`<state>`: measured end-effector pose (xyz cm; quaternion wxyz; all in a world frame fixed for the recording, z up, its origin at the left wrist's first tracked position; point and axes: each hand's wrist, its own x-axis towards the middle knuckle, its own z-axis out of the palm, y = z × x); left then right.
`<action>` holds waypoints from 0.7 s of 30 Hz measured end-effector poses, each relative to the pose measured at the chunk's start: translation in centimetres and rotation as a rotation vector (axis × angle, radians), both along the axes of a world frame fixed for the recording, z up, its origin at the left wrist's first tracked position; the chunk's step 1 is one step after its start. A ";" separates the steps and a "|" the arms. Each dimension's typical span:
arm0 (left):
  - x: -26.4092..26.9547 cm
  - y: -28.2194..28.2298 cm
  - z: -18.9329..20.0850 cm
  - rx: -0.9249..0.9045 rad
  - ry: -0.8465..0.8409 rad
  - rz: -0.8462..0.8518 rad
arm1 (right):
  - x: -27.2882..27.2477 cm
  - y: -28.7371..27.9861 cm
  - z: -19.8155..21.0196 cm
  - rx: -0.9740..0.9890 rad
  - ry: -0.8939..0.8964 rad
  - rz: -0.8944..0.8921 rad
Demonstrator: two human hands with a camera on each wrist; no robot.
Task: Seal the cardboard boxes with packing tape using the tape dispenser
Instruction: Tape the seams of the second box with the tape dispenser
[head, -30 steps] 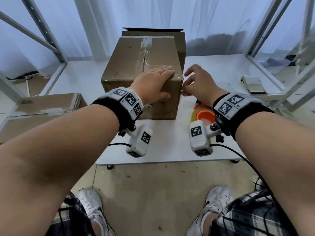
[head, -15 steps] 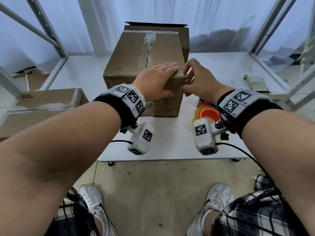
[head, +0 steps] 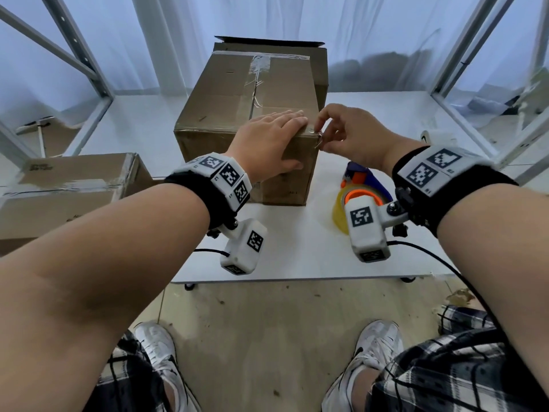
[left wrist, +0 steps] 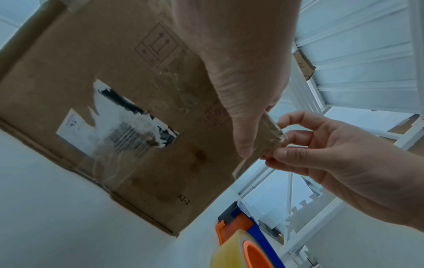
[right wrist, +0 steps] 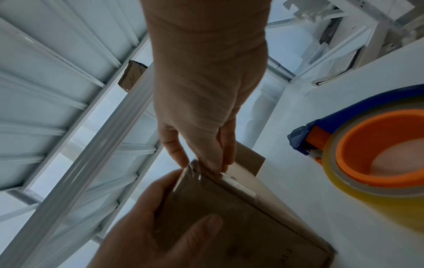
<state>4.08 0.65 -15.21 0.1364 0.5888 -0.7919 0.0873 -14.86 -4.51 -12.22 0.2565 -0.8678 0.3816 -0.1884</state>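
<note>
On the bench (head: 297, 257) the box (head: 237, 96) was mostly taped. Left hand (head: 267, 144) lay flat on its near corner, right hand (head: 347, 135) pinched a loose tape end (left wrist: 278, 134); dispenser (head: 356, 185) sat unused beside it.

White bench (head: 297, 257) on small castors, central landmark. Behind bench: sheer white curtains (head: 166, 31), daylight glowing through, soft and even. Left of bench: grey metal frame (head: 86, 60) with diagonal braces. Right of bench: matching white frame uprights (head: 457, 52). Below bench's near edge: beige floor (head: 267, 337), scuffed, scattered dark specks. Overhead, wrist views: white ribbed ceiling panels (left wrist: 367, 59), pale beams crossing.
</note>
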 end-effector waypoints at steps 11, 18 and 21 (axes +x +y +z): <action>-1.7 0.1 -0.6 -0.101 0.005 0.090 | 1.4 -0.5 0.1 -0.076 -0.037 -0.043; -1.9 -0.4 -1.2 -0.201 0.028 0.120 | 1.0 -0.7 -0.5 0.101 -0.275 -0.067; -1.4 -0.2 -0.6 -0.161 0.077 0.082 | 1.1 -0.3 -0.6 0.123 -0.351 -0.095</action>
